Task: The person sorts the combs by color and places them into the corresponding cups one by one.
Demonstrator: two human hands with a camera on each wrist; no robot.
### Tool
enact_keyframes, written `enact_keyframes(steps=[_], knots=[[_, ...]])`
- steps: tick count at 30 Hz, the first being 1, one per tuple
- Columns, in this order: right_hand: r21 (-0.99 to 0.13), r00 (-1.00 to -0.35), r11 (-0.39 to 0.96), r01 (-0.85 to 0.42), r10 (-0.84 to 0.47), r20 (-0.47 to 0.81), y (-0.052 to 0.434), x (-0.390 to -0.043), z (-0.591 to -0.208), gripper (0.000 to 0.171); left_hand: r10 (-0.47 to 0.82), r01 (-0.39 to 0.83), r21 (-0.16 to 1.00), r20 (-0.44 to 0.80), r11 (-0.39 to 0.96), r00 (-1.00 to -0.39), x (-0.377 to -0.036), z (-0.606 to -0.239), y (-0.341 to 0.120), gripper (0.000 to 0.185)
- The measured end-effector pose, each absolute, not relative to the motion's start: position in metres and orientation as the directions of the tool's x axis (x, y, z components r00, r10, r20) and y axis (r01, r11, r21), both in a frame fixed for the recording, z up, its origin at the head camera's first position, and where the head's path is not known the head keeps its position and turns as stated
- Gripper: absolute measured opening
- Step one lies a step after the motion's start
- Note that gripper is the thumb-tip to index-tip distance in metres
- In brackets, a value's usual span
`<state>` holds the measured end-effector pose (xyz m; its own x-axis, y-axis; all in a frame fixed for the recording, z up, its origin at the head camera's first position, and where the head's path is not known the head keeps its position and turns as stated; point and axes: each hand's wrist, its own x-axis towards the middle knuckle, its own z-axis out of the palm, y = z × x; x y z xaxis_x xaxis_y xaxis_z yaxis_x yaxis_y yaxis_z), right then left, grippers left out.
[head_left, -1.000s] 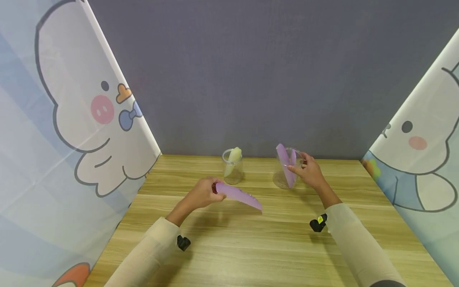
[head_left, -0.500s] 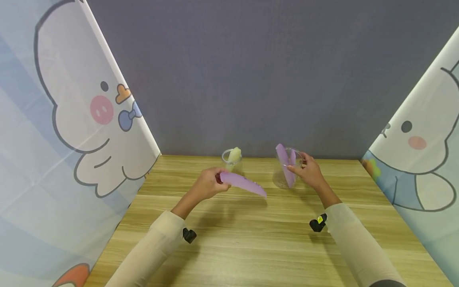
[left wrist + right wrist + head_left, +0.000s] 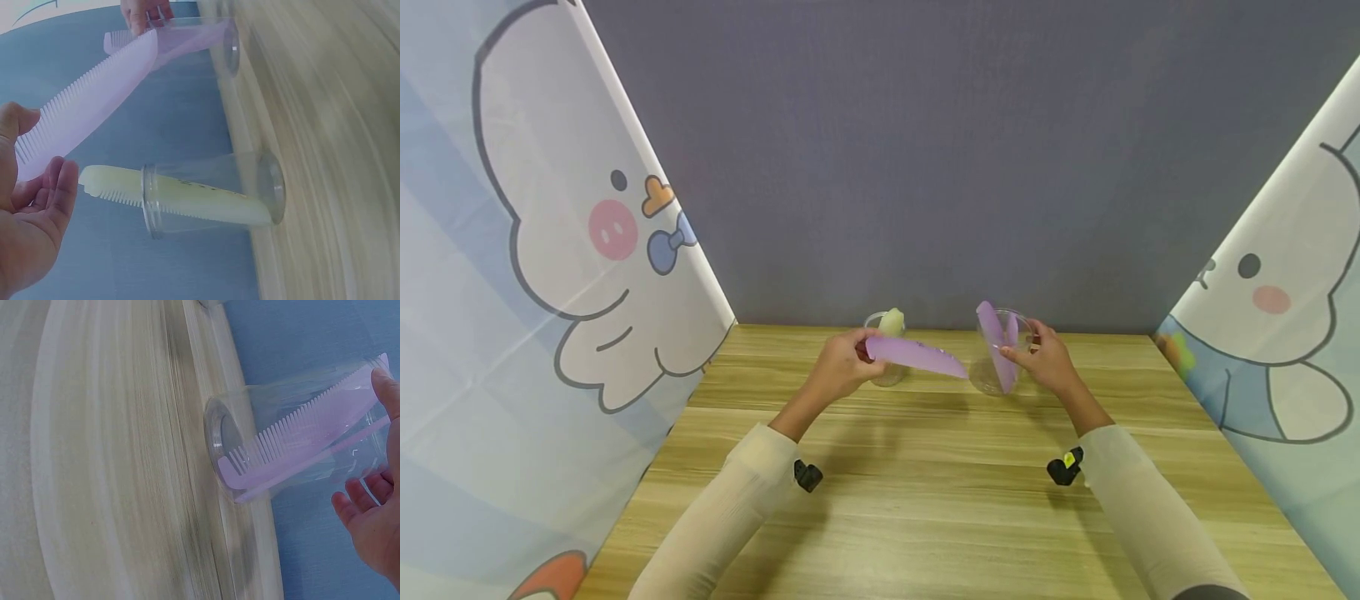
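My left hand point(image 3: 838, 368) pinches one end of a purple comb point(image 3: 917, 357) and holds it level above the wooden table point(image 3: 925, 500), its tip close to the right clear cup point(image 3: 992, 377). My right hand point(image 3: 1047, 358) grips that cup near its rim. Two purple combs point(image 3: 992, 329) stand in it, seen up close in the right wrist view as a toothed comb point(image 3: 294, 428) inside the cup point(image 3: 225, 412). A second clear cup point(image 3: 206, 200), just behind my left hand, holds a pale yellow comb point(image 3: 187, 199). In the left wrist view the held comb point(image 3: 94, 103) runs toward the far cup point(image 3: 215, 37).
Both cups stand near the table's back edge against a grey wall point(image 3: 925, 167). Cartoon-printed curtains close in the left side point(image 3: 550, 250) and the right side point(image 3: 1285, 333). Bare wood lies between my forearms and the front edge.
My left hand has lifted the purple comb from just above the table up and to the right, toward the right cup. The right hand and its cup have not moved.
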<state>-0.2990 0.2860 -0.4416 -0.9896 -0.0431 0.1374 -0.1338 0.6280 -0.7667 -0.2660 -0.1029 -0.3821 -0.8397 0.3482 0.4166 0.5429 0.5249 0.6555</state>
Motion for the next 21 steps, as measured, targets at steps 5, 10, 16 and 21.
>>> enact_keyframes(steps=[5,10,16,21], knots=[[-0.764,-0.989,0.631,-0.134,-0.043,0.138,0.286,-0.299,-0.441,0.100,0.349,0.565,0.633,0.444,0.529,-0.825,-0.271,-0.376,-0.098,0.047],[-0.766,-0.989,0.628,-0.135,-0.045,0.138,0.285,-0.298,-0.441,0.098,0.337,0.555,0.641,0.441,0.530,-0.832,-0.275,-0.369,-0.091,0.049],[-0.767,-0.990,0.628,-0.135,-0.048,0.136,0.284,-0.298,-0.440,0.098,0.328,0.559,0.643,0.453,0.524,-0.829,-0.281,-0.363,-0.080,0.048],[-0.761,-0.989,0.634,-0.135,-0.043,0.139,0.285,-0.299,-0.442,0.099,0.335,0.582,0.624,0.477,0.522,-0.812,-0.284,-0.360,-0.071,0.048]])
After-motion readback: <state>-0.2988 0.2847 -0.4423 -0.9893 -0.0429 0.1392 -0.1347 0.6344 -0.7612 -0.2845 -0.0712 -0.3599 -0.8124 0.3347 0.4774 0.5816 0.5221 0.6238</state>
